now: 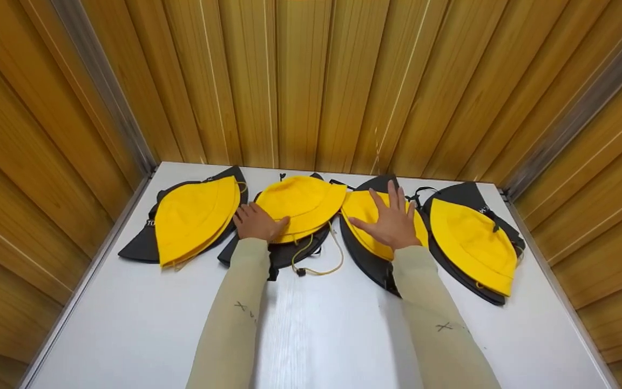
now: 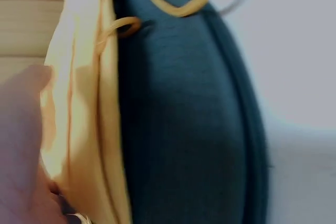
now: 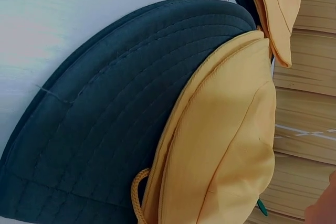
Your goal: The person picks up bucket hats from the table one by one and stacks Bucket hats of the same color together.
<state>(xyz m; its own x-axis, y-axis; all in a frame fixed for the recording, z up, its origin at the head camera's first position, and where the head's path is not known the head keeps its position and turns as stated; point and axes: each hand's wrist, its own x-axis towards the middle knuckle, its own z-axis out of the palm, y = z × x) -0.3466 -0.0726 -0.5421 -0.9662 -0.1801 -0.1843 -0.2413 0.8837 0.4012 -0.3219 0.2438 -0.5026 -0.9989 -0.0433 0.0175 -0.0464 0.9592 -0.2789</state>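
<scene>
Several folded yellow bucket hats lie in a row, each on top of a black hat. In the head view my left hand [image 1: 259,222] rests at the left edge of the second yellow hat [image 1: 303,202], thumb over its brim. A black hat [image 2: 184,103] lies under it, its brim showing in the left wrist view. My right hand [image 1: 392,221], fingers spread, lies over the third yellow hat [image 1: 362,208]. The black brim [image 3: 105,98] below that one fans out in the right wrist view. Beneath my palms the cloth is hidden.
At the left end lies another yellow hat [image 1: 195,219] on a black one, and a further yellow hat [image 1: 470,240] at the right end. A yellow cord with a black toggle [image 1: 301,272] trails onto the white table [image 1: 311,346]. Wood-look panels [image 1: 300,81] enclose three sides.
</scene>
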